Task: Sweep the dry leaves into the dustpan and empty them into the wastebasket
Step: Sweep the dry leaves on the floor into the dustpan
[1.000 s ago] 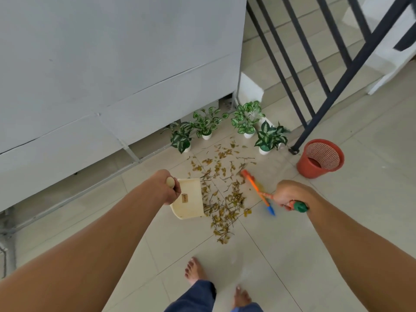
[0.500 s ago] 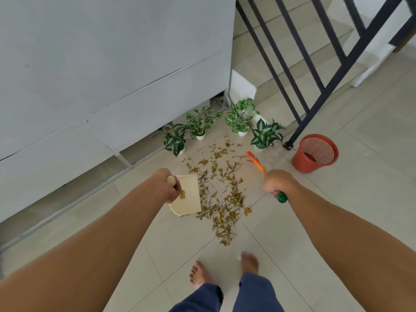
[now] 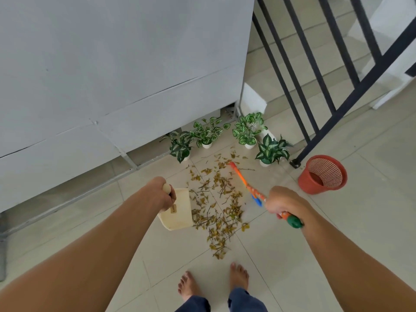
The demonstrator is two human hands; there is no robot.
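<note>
Two hands busy: left hand [image 3: 162, 194] closed round the handle of a cream dustpan [image 3: 177, 210] sitting on the tiled floor [image 3: 337, 221] w/ its open edge touching the dry leaves [image 3: 216, 199]. Right hand [image 3: 284, 204] grips an orange hand broom [image 3: 245, 184] w/ green end cap, far tip among leaves nr four small potted plants [image 3: 225, 136]. Red mesh wastebasket [image 3: 322, 175] stands apart to the right, by the black railing [image 3: 326, 86]; bare feet [image 3: 213, 282] below the leaf pile.

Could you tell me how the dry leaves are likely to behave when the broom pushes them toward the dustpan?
The leaves look thin, curled and loosely scattered, so they are probably very light and would skid easily on the smooth tile. Thin twigs are mixed in; those may snag and drag in clumps. Some lie flat, so a few could slip under the dustpan edge rather than onto it.
</note>
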